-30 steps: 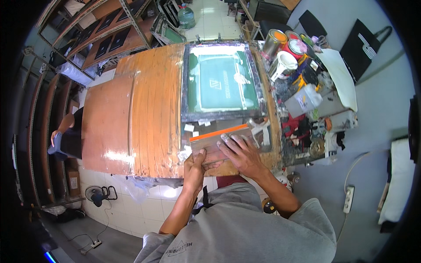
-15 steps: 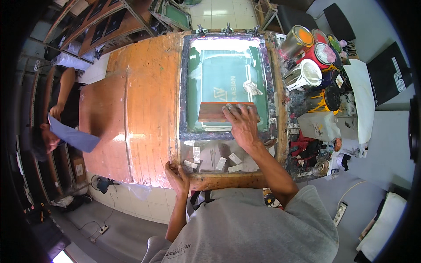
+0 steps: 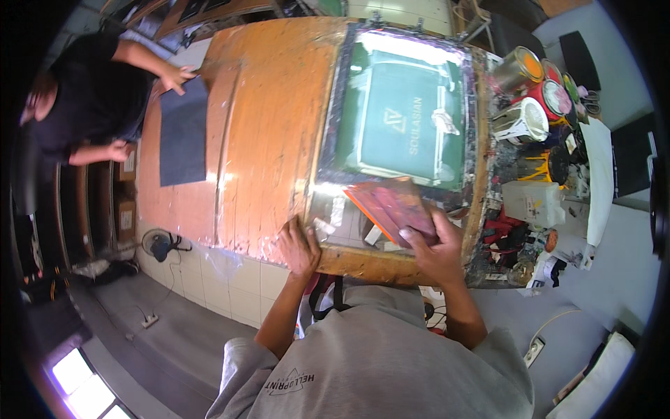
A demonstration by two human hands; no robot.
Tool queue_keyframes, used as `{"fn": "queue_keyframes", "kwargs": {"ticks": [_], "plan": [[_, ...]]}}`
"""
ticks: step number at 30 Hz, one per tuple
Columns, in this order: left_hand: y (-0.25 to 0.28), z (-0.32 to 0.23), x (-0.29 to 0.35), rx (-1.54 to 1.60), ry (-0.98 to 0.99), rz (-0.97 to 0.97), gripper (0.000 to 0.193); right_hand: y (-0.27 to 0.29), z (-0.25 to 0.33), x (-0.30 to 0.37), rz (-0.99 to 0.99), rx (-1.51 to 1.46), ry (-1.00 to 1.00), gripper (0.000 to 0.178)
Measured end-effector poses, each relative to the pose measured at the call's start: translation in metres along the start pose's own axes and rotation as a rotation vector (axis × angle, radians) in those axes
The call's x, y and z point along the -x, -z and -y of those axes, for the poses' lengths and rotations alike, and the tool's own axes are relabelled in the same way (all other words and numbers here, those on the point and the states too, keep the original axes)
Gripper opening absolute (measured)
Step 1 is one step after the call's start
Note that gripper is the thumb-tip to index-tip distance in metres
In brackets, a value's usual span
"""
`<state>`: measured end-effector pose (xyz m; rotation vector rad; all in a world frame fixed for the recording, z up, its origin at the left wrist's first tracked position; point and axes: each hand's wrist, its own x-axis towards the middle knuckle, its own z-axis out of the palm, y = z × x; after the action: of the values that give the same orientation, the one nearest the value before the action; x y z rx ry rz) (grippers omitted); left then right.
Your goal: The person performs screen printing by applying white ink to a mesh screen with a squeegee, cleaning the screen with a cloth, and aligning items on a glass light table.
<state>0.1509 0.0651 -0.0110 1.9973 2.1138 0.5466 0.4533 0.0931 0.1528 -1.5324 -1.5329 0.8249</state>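
Observation:
My right hand grips a squeegee with a stained wooden body and an orange blade. It is tilted, held above the near end of a screen printing frame. Green mesh with a pale logo and lettering fills the frame, and a crumpled white scrap sticks to its right part. White ink lies along the far end. My left hand rests on the table's front edge, fingers apart, holding nothing. Small white blocks lie between the frame and the front edge, partly hidden by the squeegee.
At the left, a co-worker's hand is at a dark sheet on the wooden table. Paint cans and a white-smeared tub crowd the right side. A small fan stands below the table's left end.
My right hand has drawn the squeegee off the mesh toward me and turned it at an angle. The co-worker's dark sheet now lies on the table. My view has shifted left.

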Motion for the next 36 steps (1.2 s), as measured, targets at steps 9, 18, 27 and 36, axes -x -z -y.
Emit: {"fn": "queue_keyframes", "kwargs": {"ticks": [9, 18, 27, 36], "plan": [[0.02, 0.022, 0.01, 0.437, 0.01, -0.062, 0.041, 0.0, 0.01, 0.128, 0.354, -0.313, -0.502, 0.037], [0.059, 0.115, 0.179, 0.641, 0.134, -0.114, 0.039, -0.084, -0.1, 0.282, 0.404, -0.253, -0.846, 0.034], [0.082, 0.2, 0.204, 0.551, 0.254, -0.317, 0.035, -0.193, -0.179, 0.27, 0.304, 0.021, -0.941, 0.058], [0.062, 0.18, -0.021, 0.659, -0.212, -0.381, 0.043, -0.286, -0.362, 0.17, -0.243, -0.088, -0.694, 0.067]]}}
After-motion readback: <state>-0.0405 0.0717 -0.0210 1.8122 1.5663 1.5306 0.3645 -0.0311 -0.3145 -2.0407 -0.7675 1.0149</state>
